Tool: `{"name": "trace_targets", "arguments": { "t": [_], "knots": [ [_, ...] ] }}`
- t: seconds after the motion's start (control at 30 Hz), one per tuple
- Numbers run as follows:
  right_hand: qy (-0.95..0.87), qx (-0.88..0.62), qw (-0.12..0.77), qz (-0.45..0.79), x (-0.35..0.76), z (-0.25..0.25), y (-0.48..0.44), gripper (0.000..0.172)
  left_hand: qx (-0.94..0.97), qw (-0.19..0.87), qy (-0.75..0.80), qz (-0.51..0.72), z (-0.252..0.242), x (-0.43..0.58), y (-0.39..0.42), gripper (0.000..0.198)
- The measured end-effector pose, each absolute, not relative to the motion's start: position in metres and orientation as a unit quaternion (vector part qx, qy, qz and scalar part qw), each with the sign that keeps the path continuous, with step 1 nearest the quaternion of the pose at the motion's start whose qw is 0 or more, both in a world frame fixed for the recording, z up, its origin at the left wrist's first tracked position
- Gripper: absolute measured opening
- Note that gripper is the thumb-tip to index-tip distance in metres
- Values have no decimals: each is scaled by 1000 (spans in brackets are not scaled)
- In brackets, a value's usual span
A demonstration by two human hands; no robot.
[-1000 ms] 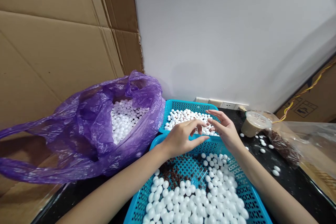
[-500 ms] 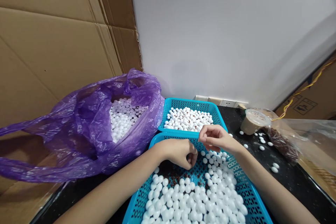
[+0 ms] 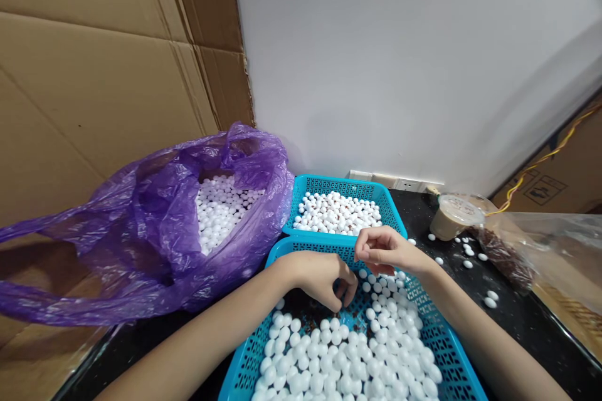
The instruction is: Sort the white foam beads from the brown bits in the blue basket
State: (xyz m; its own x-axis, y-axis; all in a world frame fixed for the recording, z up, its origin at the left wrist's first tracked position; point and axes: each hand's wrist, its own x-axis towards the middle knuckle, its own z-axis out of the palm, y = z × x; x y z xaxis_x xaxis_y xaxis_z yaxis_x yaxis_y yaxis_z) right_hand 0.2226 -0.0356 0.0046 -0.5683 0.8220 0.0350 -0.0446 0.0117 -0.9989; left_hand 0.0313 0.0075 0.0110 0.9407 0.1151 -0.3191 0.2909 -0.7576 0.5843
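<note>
Small white oval beads (image 3: 338, 351) fill most of the near blue plastic basket (image 3: 282, 247), with dark brown bits (image 3: 310, 319) among them. My left hand (image 3: 324, 279) reaches down over those brown bits, its fingertips pinched together and partly hidden. My right hand (image 3: 388, 249) hangs above the basket's far rim with its fingers curled inward. Anything small inside either hand is hidden. Just beyond, a second blue basket (image 3: 338, 185) holds a heap of white beads (image 3: 336, 213) with brown specks.
A purple plastic bag (image 3: 155, 225) full of white beads lies left against cardboard sheets (image 3: 94, 75). On the black countertop (image 3: 531, 319) to the right are scattered beads (image 3: 490, 302), a lidded cup (image 3: 454, 219) and a clear bag (image 3: 505, 257) of brown bits.
Both hands have come back from above the far basket. My left hand has dropped lower over the near basket's brown bits, and my right hand has curled its fingers.
</note>
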Motion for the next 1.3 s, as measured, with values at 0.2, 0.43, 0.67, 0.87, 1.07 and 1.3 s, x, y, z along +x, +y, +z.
{"name": "trace_targets", "arguments": {
  "t": [0.2, 0.43, 0.67, 0.87, 1.07, 1.3],
  "knots": [
    [-630, -314, 336, 626, 222, 5, -36, 14, 937, 323, 67, -118, 11, 31, 8, 27],
    [-636, -312, 329, 624, 223, 4, -35, 13, 932, 327, 92, -127, 9, 31, 8, 28],
    [-640, -311, 325, 622, 223, 3, -35, 14, 928, 322, 138, -124, 14, 31, 5, 30],
    [-638, -309, 326, 626, 223, 3, -35, 13, 921, 338, 154, -122, 12, 32, 7, 17],
    [-637, -308, 324, 628, 223, 2, -35, 12, 916, 352, 151, -119, 6, 32, 11, 11],
    [-639, -306, 320, 629, 223, 3, -35, 11, 918, 352, 133, -128, 4, 32, 12, 11]
  ]
}}
